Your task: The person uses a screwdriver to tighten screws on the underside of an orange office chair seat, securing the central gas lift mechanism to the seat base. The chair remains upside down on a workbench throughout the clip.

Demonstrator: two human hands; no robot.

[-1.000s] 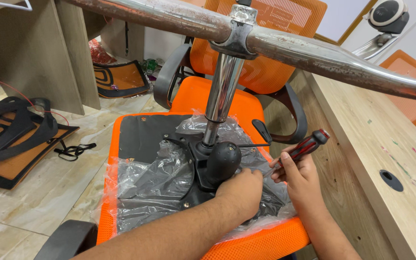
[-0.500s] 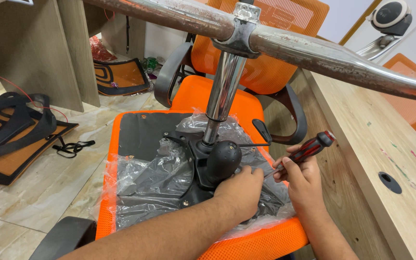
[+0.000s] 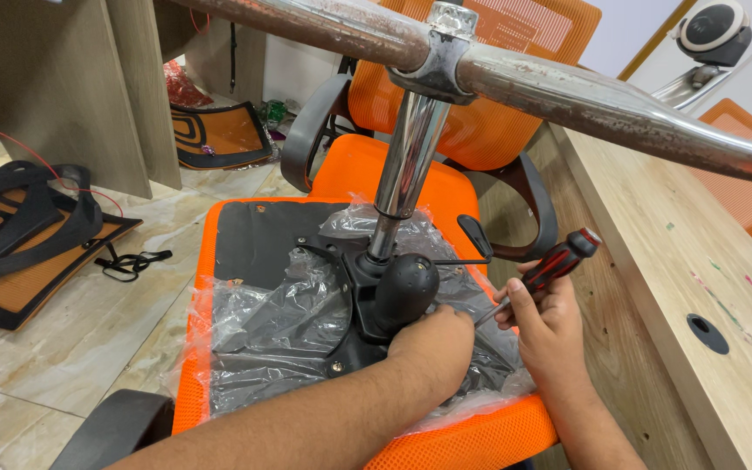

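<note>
Screwdriver (image 3: 543,273) in right hand (image 3: 550,335) slants, handle up-right, tip down-left.

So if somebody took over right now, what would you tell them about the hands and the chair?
Left hand: pressed on the black mechanism plate under the upturned orange seat.
Right hand: fingers grip a red-and-black screwdriver, tip angled down toward the plate's right side.
Done: plate sits on the seat, plastic wrap on.
Left: whether its screws are in cannot be seen; check them.
</note>
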